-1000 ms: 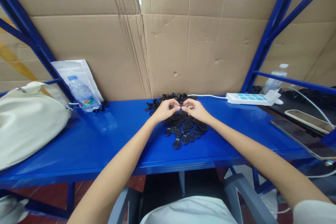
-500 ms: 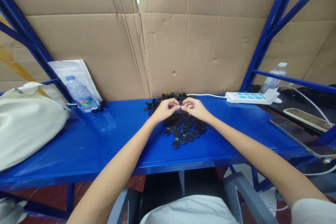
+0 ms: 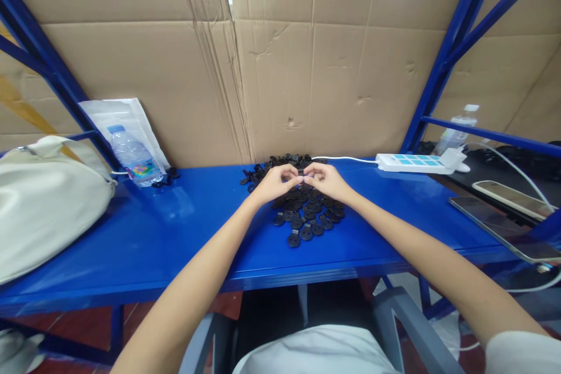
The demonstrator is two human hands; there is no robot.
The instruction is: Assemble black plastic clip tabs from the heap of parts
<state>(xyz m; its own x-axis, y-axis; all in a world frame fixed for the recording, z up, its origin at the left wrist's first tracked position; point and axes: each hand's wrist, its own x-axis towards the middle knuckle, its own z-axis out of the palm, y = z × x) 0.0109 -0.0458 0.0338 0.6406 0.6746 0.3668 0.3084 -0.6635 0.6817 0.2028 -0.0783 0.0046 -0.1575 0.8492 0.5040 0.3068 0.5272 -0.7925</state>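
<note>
My left hand (image 3: 280, 181) and my right hand (image 3: 323, 180) meet fingertip to fingertip above a pile of small black round plastic pieces (image 3: 312, 210). Thumbs and forefingers are pinched together on both hands. A dark bit shows between the fingers, but whether it is a held piece or part of the pile behind cannot be told. In front of the hands lie several round pieces with holes and a short tab, the nearest one (image 3: 293, 239) closest to the table's front edge. More loose black pieces (image 3: 252, 175) are heaped behind and left of my left hand.
The blue table (image 3: 201, 234) backs onto cardboard (image 3: 280, 82). On the left are a pale bag (image 3: 52, 204), a water bottle (image 3: 134, 155) and a white pouch (image 3: 149, 128). A white power strip (image 3: 414, 163) lies right; a tablet (image 3: 504, 228) and phone (image 3: 517, 198) sit beyond it.
Both hands stay in the same place over the pile. Only the thumbs and fingertips have shifted very slightly.
</note>
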